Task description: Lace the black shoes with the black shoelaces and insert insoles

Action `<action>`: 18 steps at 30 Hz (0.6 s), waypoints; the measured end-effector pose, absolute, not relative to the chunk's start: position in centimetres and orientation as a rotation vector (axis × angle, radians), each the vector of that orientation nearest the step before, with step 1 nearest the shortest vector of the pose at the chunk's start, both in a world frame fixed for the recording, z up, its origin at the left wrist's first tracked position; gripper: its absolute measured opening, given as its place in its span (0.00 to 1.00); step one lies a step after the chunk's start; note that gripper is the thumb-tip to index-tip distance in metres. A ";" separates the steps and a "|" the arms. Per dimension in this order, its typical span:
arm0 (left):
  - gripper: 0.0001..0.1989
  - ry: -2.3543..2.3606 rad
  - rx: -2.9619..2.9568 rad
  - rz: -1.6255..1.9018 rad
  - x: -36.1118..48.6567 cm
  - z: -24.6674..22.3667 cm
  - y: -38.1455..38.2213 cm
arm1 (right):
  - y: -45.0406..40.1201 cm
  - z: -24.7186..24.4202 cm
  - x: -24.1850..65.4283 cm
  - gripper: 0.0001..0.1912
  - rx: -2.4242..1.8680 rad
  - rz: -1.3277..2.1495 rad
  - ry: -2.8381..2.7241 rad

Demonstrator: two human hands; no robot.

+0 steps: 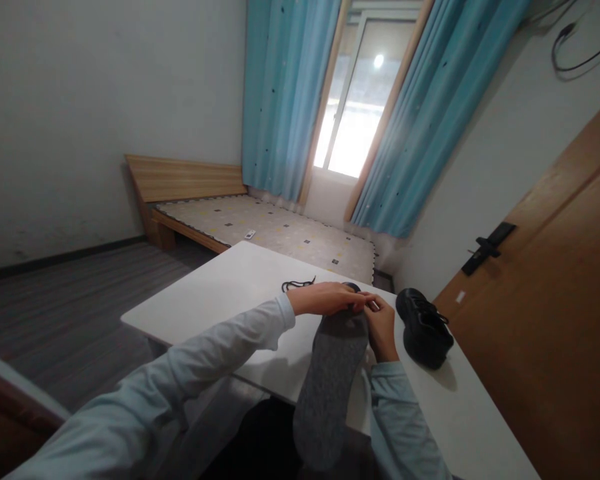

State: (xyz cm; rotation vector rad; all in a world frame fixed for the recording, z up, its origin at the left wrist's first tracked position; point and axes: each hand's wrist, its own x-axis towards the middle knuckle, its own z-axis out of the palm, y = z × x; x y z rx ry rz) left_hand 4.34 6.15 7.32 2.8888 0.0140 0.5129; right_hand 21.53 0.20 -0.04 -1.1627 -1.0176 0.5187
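A long grey felt-like insole [327,393] reaches from under my hands toward me, past the table's near edge. Beyond its far end a small dark part of a black shoe [351,287] peeps out; my hands hide most of it. My left hand [327,298] lies across the top from the left, fingers pinched together on something too small to make out. Against the shoe's right side, my right hand [381,327] is closed, its fingertips meeting those of the left. A black shoelace [299,284] loops onto the table beside my left wrist.
On the white table [195,300], a second black laced shoe [425,328] stands to the right. Behind the table is a low wooden bed [280,223] with a small white object [250,235] on it. A brown door [545,287] borders the right side.
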 end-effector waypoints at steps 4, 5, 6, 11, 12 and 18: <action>0.11 -0.062 3.011 0.489 4.5 7.1 6.1 | 0.1 0.1 21.3 0.10 -1.156 0.509 -0.978; 0.10 -0.040 3.045 0.461 4.6 7.1 6.2 | 0.1 0.1 21.2 0.10 -1.153 0.509 -0.974; 0.10 -0.007 3.080 0.427 4.8 7.1 6.3 | 0.1 0.1 21.2 0.10 -1.150 0.509 -0.973; 0.08 0.130 3.223 0.315 5.7 7.3 6.2 | 0.1 0.1 21.3 0.09 -1.136 0.505 -0.978; 0.08 0.137 3.257 0.314 5.9 7.3 6.1 | 0.1 0.1 21.3 0.09 -1.136 0.506 -0.983; 0.07 0.071 3.369 0.145 7.2 7.9 5.2 | 0.1 0.0 21.6 0.10 -1.143 0.520 -1.048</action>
